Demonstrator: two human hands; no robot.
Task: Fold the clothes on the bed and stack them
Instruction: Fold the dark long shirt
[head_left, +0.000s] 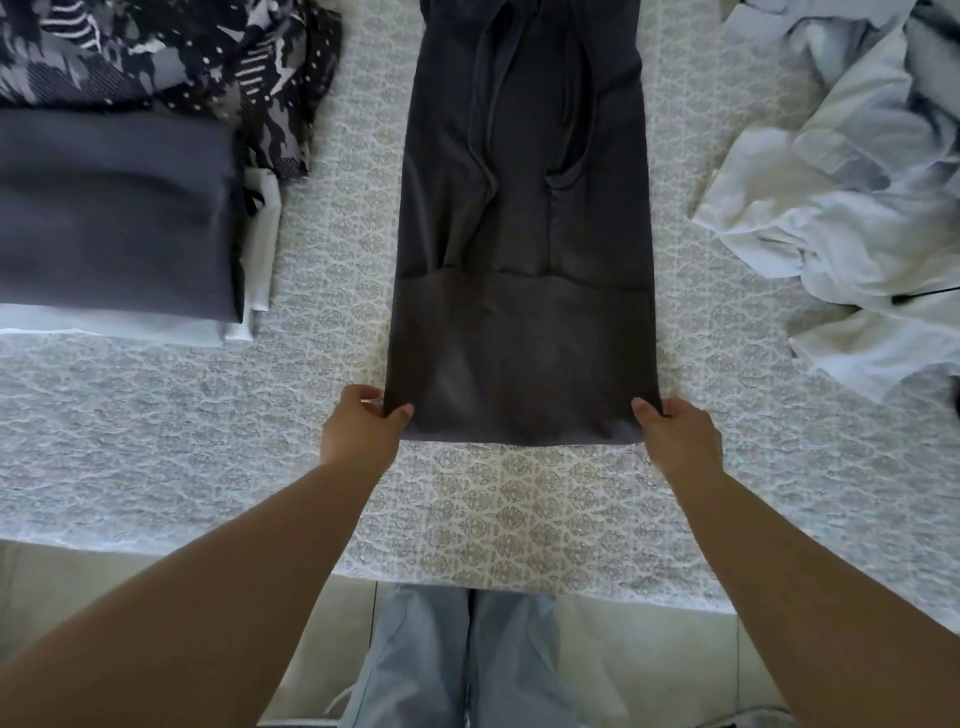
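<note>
Two bare arms reach out from the near edge over the bed. At their ends, the left hand pinches the near left corner of the dark grey garment, thumb on top and fingers tucked under. The right hand pinches the near right corner the same way.

That garment lies in the middle of the patterned bedcover, already folded into a long narrow strip running away to the far side. Its near edge lies flat between the two hands.

It looks soft, thin and light, so it will flop and bend wherever nothing holds it. The two near corners are a good place to hold, since lifting them together should keep the edge straight. Next it likely gets folded over toward the far end.

To the left sits a stack of folded clothes, with a patterned dark cloth behind it. To the right lies a crumpled white pile not yet folded.
</note>
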